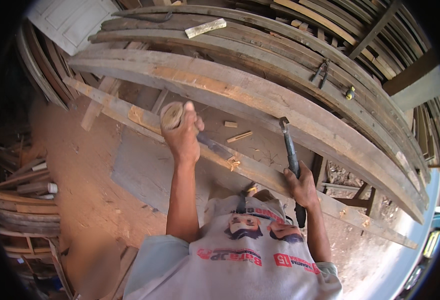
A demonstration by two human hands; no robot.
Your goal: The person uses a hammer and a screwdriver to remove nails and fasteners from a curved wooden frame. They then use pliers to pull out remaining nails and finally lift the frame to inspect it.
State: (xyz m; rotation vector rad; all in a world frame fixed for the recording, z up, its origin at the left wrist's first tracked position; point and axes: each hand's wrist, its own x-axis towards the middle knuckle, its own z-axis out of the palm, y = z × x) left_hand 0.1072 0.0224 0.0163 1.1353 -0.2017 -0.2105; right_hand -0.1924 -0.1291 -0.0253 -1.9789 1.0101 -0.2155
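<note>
My left hand [182, 137] is closed around a round-ended wooden block [171, 116], which looks like a mallet head and is slightly blurred. It is over a long narrow plank [265, 177] that slants across in front of me. A dark patch by the fingers is too unclear to name. My right hand [301, 185] grips a dark-handled pry bar [291, 150], with its hooked metal tip pointing away from me near a thick beam [260, 102]. The lower end of its handle hangs beside my shirt. Small wood chips [233, 163] lie on the plank.
Beyond the beam lie several long boards [280, 55] with pincers [321, 73], a small yellow-and-black object [350, 93] and a pale wood offcut [205, 28] on them. Stacked lumber [25, 200] stands at the left. Wood scraps [239, 136] lie under the plank.
</note>
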